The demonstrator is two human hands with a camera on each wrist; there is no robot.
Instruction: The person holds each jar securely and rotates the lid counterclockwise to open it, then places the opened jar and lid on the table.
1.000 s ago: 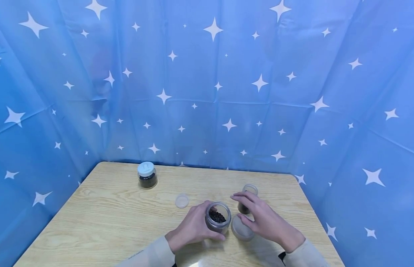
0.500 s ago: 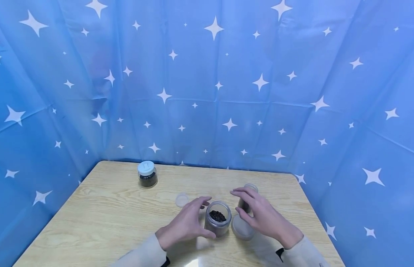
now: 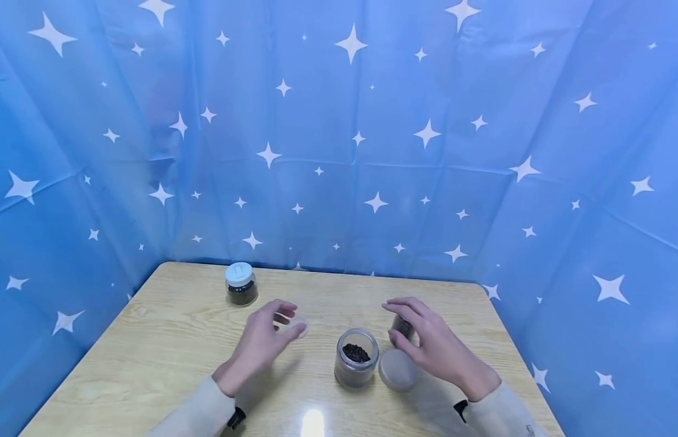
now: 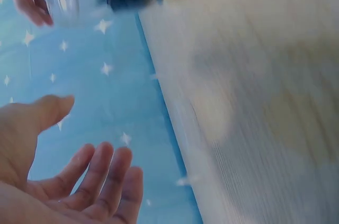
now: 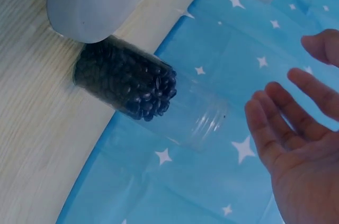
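My left hand point(image 3: 262, 340) hovers with bent, parted fingers over a small translucent disc lid point(image 3: 302, 328), which it partly hides. Nothing lies between the fingers and thumb of the left hand point(image 4: 85, 187) in its wrist view. A clear open jar point(image 3: 346, 377) with dark beans stands upright between the hands, touched by neither. My right hand point(image 3: 434, 352) is held loosely curved near a second, smaller open jar of dark beans point(image 5: 127, 81), partly hidden by it in the head view. Empty fingers of the right hand point(image 5: 302, 134) show in its wrist view.
A whitish round lid point(image 3: 397, 370) lies right of the middle jar. At the back left of the wooden table point(image 3: 169, 340) stands a jar with a light blue lid point(image 3: 240, 285). A blue star-patterned curtain point(image 3: 317, 133) surrounds the table's far sides.
My left hand has let go of the middle jar and moved left and away from me to the small disc lid. The right hand has barely moved; the jars stay put.
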